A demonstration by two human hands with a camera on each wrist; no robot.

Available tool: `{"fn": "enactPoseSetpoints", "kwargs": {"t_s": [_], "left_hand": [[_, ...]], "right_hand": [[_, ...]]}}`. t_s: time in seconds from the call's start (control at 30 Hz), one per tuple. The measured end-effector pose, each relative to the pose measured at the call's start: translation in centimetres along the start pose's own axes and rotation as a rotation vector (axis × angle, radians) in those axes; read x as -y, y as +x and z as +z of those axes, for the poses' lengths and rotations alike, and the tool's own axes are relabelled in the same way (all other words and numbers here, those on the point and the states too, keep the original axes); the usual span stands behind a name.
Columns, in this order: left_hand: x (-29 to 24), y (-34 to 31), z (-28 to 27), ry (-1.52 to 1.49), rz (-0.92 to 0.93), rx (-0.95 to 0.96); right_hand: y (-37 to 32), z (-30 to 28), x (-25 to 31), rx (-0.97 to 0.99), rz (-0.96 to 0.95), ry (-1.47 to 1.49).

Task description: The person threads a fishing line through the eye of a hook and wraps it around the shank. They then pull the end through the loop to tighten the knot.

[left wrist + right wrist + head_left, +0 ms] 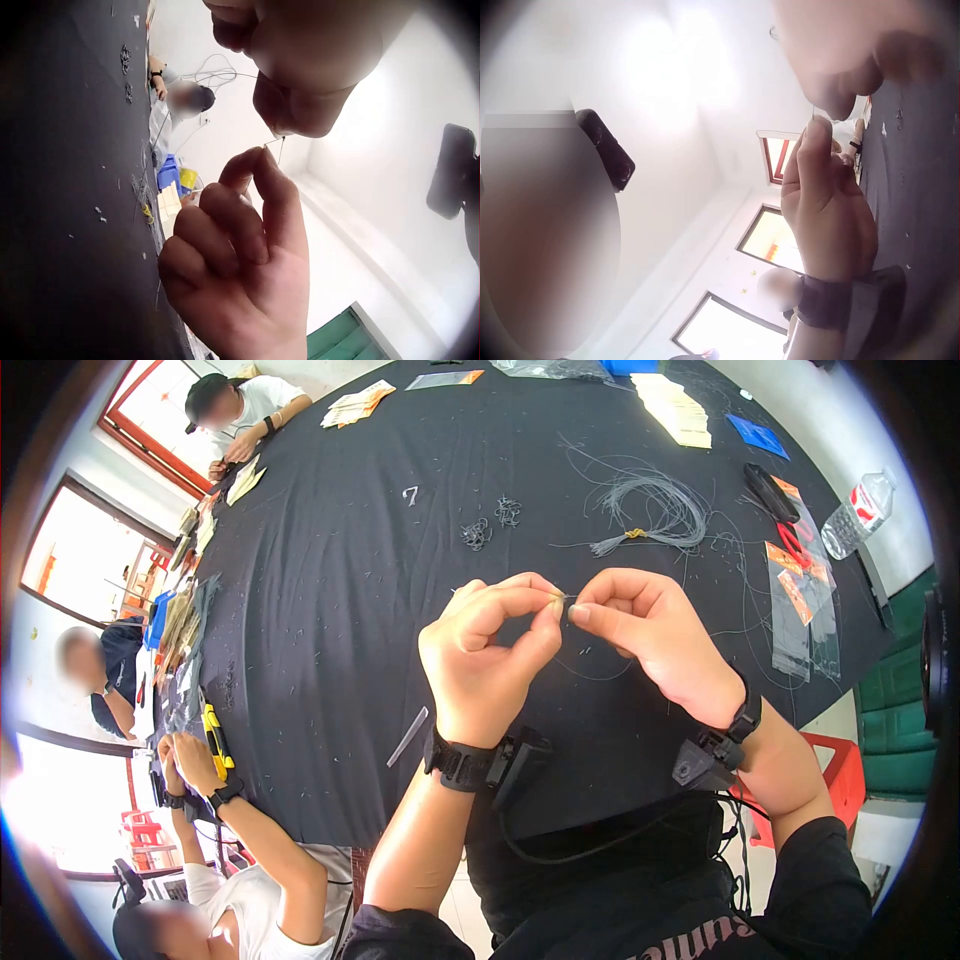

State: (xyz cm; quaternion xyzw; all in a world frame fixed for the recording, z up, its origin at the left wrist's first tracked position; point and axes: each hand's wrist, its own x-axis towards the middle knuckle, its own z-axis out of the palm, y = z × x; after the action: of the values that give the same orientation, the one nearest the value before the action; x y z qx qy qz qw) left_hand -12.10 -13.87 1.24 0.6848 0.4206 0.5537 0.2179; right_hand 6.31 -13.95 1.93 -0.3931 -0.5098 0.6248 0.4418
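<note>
Both hands meet over the black-covered table in the head view. My left hand (490, 645) pinches a thin grey fishing line (568, 597) between thumb and forefinger. Facing it, my right hand (650, 635) pinches the same line, fingertips a short gap apart. A loop of line hangs below the hands. In the left wrist view, a tiny dark tip (283, 138) shows at the left fingertips, with line running from it to the right hand (240, 247); I cannot tell what it is. The left hand (829, 202) appears below the blurred right hand (855, 52) in the right wrist view.
Beyond the hands lie a coil of line (655, 510) with a yellow tie, and small dark piles of hook-like pieces (476, 534). To the right are red scissors (795, 545), plastic packets (790, 630) and a bottle (858, 515). Other people sit along the left side.
</note>
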Motion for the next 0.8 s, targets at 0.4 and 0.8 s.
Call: {"fn": "enactPoseSetpoints", "kwargs": {"t_s": [0.4,0.8], "left_hand": [[-0.2,0.6,-0.6,0.179,-0.021,0.22],[-0.3,0.2,-0.1,-0.032,-0.044,0.308]], "right_hand": [[-0.3,-0.5,0.5,0.01,-0.402,-0.617],[0.2,-1.3,1.2,-0.05,-0.467,-0.516]]}}
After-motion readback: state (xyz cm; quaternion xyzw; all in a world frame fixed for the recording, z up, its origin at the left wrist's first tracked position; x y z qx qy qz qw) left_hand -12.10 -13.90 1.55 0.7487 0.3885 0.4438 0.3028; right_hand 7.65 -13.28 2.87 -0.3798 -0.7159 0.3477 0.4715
